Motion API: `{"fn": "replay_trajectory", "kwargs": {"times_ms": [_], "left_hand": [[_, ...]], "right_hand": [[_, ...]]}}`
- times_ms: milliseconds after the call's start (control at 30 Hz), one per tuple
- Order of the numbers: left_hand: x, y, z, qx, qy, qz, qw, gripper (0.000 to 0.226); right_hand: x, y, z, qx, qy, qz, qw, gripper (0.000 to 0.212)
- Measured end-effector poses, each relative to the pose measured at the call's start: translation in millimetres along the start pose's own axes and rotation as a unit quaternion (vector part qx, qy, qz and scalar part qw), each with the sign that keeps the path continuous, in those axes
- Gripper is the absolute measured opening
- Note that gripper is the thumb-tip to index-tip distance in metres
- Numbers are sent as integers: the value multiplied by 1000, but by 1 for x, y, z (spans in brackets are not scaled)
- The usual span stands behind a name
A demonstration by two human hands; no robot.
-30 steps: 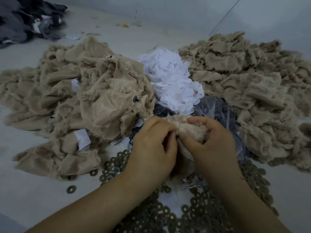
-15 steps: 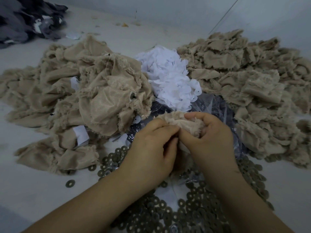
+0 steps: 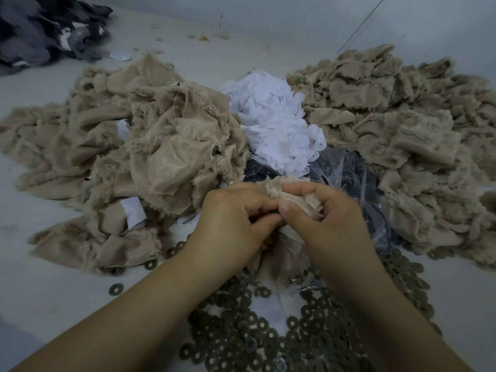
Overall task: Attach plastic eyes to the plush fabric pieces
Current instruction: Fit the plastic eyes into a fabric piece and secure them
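Plush beige fabric piece (image 3: 288, 196) sits bunched between both hands above the washers: the left hand (image 3: 233, 221) pinches it with curled fingers, the right hand (image 3: 326, 217) clenches it under the thumb. Dark round washers (image 3: 241, 336) litter the pale surface (image 3: 48, 299) below. Beige fabric heaps (image 3: 161, 146) flank a white cloth pile (image 3: 276, 130) and a clear plastic bag (image 3: 354, 181) beyond.

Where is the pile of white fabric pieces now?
In the head view, the white fabric pieces lie at the centre, between two beige plush piles, just behind the clear plastic bag and the hands.
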State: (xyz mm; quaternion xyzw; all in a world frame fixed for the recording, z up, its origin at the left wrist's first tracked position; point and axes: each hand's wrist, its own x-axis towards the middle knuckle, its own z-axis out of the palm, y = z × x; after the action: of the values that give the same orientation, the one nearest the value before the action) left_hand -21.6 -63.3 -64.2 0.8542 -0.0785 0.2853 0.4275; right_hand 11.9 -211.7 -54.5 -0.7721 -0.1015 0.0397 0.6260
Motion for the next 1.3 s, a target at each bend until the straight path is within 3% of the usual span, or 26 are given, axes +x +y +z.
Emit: {"fn": "replay_trajectory", "kwargs": {"times_ms": [200, 367, 833, 1067, 1133, 1300], "left_hand": [[2, -2, 3, -12, -4, 29, 999, 6], [3, -4, 5, -23, -17, 36, 999, 6], [-1, -8, 13, -101, -36, -22, 994, 10], [4, 2, 9, -96, 27, -14, 995, 24], [3, 3, 6, -100, 34, -59, 993, 30], [3, -7, 0, -34, -62, -110, 991, 15]], "right_hand": [[1, 7, 0, 180, -38, 89, 979, 12], [3, 9, 1, 239, -35, 124, 962, 15], [3, 7, 0, 300, -50, 191, 933, 21], [6, 3, -4, 340, -60, 134, 929, 25], [8, 1, -6, 330, -46, 145, 932, 33], [14, -2, -7, 358, -34, 213, 908, 56]]}}
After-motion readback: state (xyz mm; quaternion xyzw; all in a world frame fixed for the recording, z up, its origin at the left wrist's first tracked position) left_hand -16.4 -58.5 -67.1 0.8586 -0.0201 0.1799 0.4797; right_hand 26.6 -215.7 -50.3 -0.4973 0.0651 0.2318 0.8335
